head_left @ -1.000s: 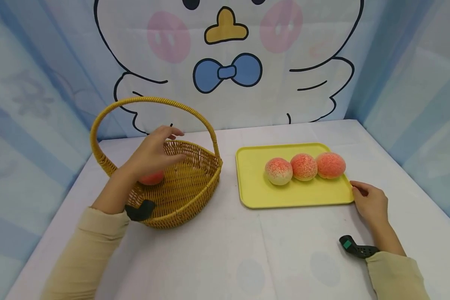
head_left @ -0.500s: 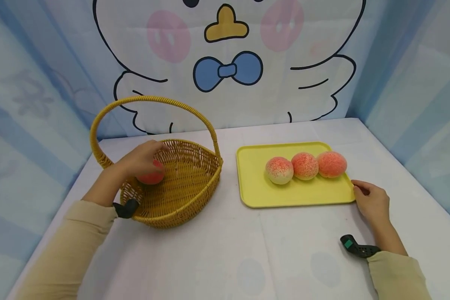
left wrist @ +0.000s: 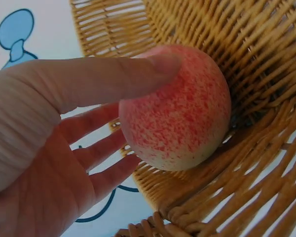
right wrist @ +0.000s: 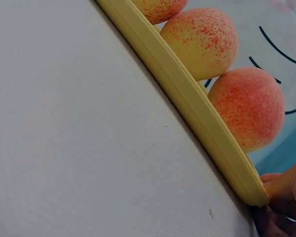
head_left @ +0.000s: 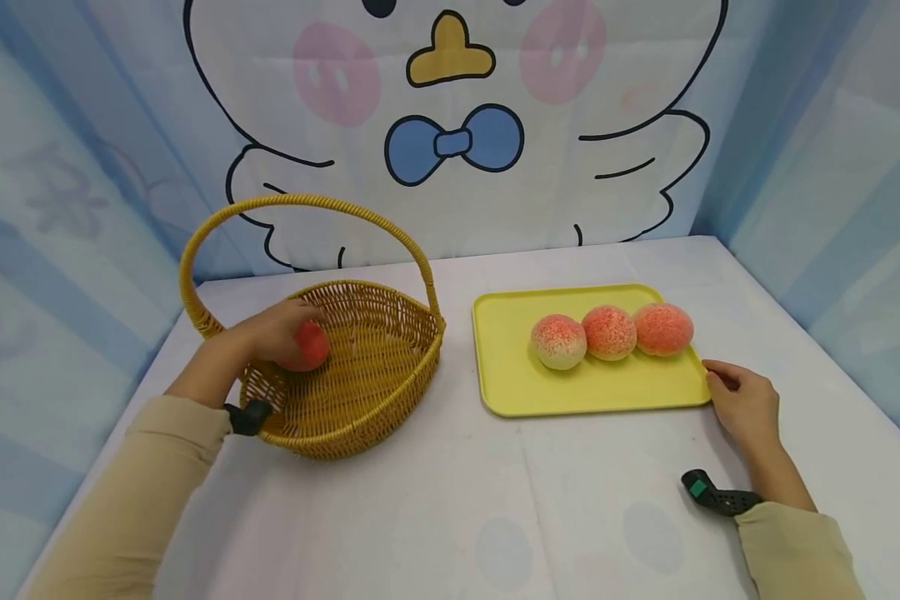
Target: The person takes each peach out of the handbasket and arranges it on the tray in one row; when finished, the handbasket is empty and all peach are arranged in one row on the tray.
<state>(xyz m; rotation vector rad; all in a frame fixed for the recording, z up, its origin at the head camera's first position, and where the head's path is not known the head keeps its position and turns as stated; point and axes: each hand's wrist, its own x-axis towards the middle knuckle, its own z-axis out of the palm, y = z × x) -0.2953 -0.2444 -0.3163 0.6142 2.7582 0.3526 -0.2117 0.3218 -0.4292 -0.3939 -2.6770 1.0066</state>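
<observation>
Inside the wicker basket (head_left: 375, 400), at its left side, lies a red-and-cream peach (left wrist: 182, 113). My left hand (head_left: 273, 333) reaches over the rim and grips this peach, thumb across its top and fingers round the far side in the left wrist view. A yellow tray (head_left: 510, 392) stands on the right, bearing a row of three peaches: a paler one (head_left: 558, 342), a speckled one (head_left: 609, 332) and a redder one (head_left: 663, 328). At the tray's right front corner my right hand (head_left: 746, 408) pinches the rim between thumb and fingers.
The basket's tall arched handle (head_left: 307, 200) rises over its opening, close to the left forearm. A white cloth (head_left: 435, 517) covers the table. Behind it hangs a printed curtain (head_left: 453, 208), with blue curtains at both sides.
My left hand has come down from above the basket to the peach inside and has taken hold of it. The right hand stays at the tray's corner.
</observation>
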